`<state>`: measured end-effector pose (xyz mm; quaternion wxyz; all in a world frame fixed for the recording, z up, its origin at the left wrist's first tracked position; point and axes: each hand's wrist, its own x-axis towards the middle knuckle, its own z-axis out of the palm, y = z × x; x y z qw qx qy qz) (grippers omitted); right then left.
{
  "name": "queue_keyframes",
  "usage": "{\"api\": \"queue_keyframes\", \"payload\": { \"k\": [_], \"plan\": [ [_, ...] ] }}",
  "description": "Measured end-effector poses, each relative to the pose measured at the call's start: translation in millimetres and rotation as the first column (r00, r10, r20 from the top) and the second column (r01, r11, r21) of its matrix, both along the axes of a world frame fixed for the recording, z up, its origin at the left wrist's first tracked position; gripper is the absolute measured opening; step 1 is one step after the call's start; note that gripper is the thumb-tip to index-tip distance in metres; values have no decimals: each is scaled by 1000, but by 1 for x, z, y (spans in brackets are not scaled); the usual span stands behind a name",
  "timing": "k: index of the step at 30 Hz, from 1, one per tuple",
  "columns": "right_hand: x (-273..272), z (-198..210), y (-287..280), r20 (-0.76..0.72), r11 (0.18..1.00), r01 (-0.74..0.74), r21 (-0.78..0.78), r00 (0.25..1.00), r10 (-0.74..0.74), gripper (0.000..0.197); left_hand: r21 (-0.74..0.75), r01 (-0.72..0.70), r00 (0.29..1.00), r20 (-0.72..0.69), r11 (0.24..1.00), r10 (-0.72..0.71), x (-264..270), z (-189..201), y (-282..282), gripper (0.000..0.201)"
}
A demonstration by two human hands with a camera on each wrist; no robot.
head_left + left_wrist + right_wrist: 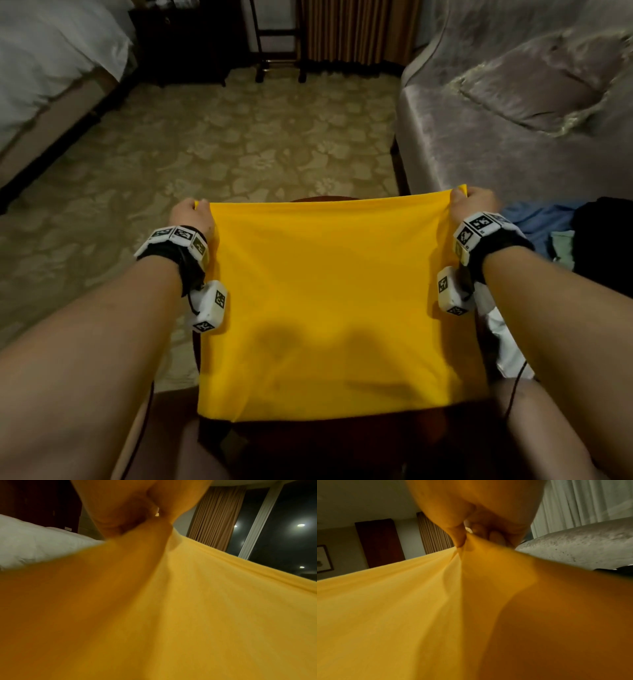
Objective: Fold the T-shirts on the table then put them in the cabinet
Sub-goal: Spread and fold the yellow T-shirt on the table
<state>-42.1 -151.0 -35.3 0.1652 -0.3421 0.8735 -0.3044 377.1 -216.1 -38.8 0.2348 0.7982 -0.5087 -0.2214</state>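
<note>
A yellow T-shirt point(329, 301) hangs stretched flat in the air between my two hands, its upper edge taut and its lower edge loose near my lap. My left hand point(195, 214) pinches the upper left corner. My right hand point(471, 202) pinches the upper right corner. In the left wrist view the fingers point(120, 513) bunch the yellow T-shirt point(171, 608) into a tight gather. The right wrist view shows my right hand's fingers point(491, 524) clamped on the same yellow T-shirt point(402, 608). A dark wooden table point(325, 199) is almost wholly hidden behind the shirt.
More clothes lie at the right: a blue garment point(537, 219), a black one point(603, 236) and a white one point(507, 346). A grey sofa point(513, 120) stands to the right, a white bed point(44, 61) to the left, patterned carpet point(222, 137) between them. Dark wooden furniture point(185, 37) lines the far wall.
</note>
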Motion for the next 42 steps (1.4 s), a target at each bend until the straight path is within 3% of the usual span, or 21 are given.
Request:
{"api": "queue_keyframes", "payload": {
  "k": [4, 7, 10, 18, 22, 25, 28, 32, 36, 42],
  "plan": [
    [2, -19, -20, 19, 989, -2, 147, 1000, -1, 40, 52, -20, 999, -45, 998, 22, 0, -33, -29, 40],
    [10, -33, -23, 153, 993, -30, 116, 988, 12, 43, 95, -50, 997, -60, 994, 56, -3, -50, -30, 46],
    [18, -39, -19, 152, 985, -100, 139, 985, 78, 54, 89, -33, 999, -19, 996, 35, -6, -49, -23, 53],
    [56, -20, 36, 143, 913, -353, 207, 934, 328, 45, 186, 227, 971, 29, 956, -236, -19, -26, 43, 39],
    [89, -20, 69, 143, 805, -517, 290, 855, 498, 48, 311, 351, 925, 32, 883, -378, -33, -29, 86, 45],
    [108, -32, 89, 77, 670, -604, 432, 764, 640, 55, 446, 377, 873, 121, 811, -473, -40, -42, 112, 66],
    [122, -48, 103, 6, 536, -604, 590, 667, 745, 64, 511, 354, 860, 151, 783, -487, -42, -55, 133, 83],
    [127, -71, 119, 48, 431, -557, 710, 649, 759, 89, 619, 327, 826, 180, 714, -534, -41, -73, 145, 96],
    [129, -81, 123, 45, 401, -523, 752, 648, 761, 109, 652, 332, 770, 229, 681, -595, -35, -81, 142, 106],
    [132, -80, 117, 51, 388, -501, 774, 660, 750, 112, 631, 357, 775, 212, 689, -596, -31, -79, 135, 107]
  ]
}}
